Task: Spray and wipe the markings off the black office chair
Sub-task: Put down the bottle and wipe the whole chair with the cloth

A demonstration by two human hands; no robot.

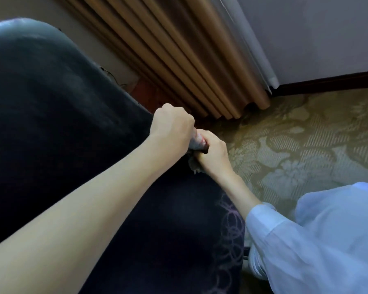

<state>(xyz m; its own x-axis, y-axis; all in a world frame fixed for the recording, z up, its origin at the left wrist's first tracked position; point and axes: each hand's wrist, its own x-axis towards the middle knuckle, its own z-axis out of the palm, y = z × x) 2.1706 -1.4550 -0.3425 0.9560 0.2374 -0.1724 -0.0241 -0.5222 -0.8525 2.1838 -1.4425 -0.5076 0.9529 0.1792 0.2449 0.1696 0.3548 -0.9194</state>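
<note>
The black office chair [57, 128] fills the left and lower middle of the head view. Pale looping scribble markings [229, 228] show on its right part near the bottom. My left hand [171, 128] is a closed fist at the chair's right edge, gripping one end of a small greyish cloth [194, 143]. My right hand [214, 154] grips the other end just below and to the right, knuckles almost touching the left hand. A frayed bit of the cloth hangs under my right hand. No spray bottle is visible.
Brown pleated curtains [179, 52] hang behind the chair, reaching the patterned beige carpet [302, 141]. A grey wall with a dark skirting board [327, 81] is at the upper right. My light blue sleeve [306, 240] fills the lower right corner.
</note>
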